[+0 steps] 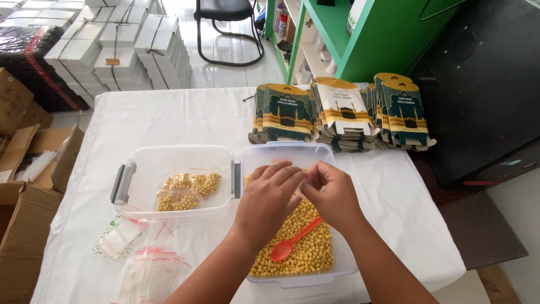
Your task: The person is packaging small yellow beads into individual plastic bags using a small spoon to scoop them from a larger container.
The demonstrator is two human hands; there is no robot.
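White table [185, 115], green-gold flat cartons [343, 112] at back, both hands' grips unclear over chickpea tub [292, 155].

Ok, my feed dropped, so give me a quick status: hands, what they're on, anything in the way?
Left hand and right hand together over the chickpea tub, fingers pinched; what they hold is hidden. Orange spoon lies on the chickpeas. Nothing blocking.
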